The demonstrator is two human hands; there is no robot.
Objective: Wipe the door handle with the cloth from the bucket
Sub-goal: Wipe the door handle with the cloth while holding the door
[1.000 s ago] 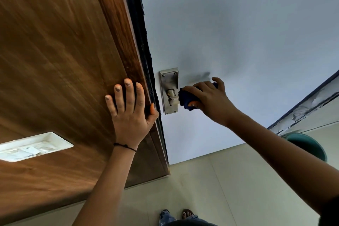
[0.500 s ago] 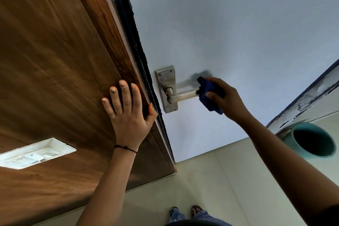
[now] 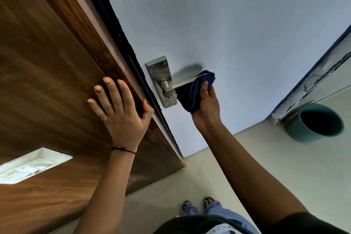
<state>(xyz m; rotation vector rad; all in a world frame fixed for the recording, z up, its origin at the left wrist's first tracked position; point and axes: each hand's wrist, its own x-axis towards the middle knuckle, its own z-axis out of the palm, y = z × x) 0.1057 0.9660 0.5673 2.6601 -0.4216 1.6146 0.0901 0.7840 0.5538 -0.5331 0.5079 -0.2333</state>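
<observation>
A steel lever door handle on a steel backplate is fixed to the pale blue door. My right hand holds a dark blue cloth from below, folded around the outer end of the lever and hanging under it. The lever's tip is hidden by the cloth. My left hand lies flat with fingers spread on the brown wooden frame, thumb at its edge. A teal bucket stands on the floor at the right.
A white switch plate is set into the wood panel at lower left. A black seal strip runs along the door edge. Cream floor tiles lie below, with my feet at the bottom middle. A worn white frame rises beside the bucket.
My right hand slid the cloth from the base of the lever out to its end, then turned under it, palm up. The left hand stayed on the wood.
</observation>
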